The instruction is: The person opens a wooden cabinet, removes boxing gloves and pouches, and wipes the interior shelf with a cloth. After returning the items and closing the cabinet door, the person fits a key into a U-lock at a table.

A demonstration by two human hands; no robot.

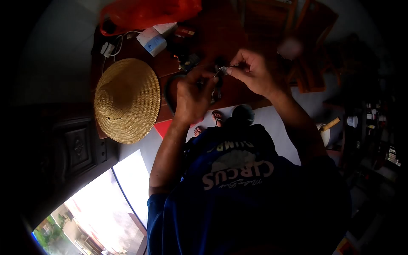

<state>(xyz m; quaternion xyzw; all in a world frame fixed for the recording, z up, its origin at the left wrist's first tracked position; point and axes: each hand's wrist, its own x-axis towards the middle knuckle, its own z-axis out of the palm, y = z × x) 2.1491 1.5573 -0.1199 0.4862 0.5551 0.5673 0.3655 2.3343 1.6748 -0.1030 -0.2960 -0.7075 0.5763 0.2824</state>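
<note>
Over the front part of a dark red wooden table (170, 63), my two hands almost meet. My left hand (192, 95) is closed, thumb and fingers pinched at one end of a small, thin, shiny object (222, 70). The other end lies between the pressed thumb and forefinger of my right hand (255, 72). What exactly the object is, I cannot make out. Beneath and beside my left hand is a dark looped strap (169, 91). Small dark items lie just behind the hands, too dim to name.
A straw hat (127, 100) overhangs the table's left edge. Farther back are a tissue pack (152, 41), a white plug with cable (107, 49) and a red plastic bag (148, 15). Wooden chairs (312, 72) stand at the back right, and cluttered shelves (374, 123) at the right.
</note>
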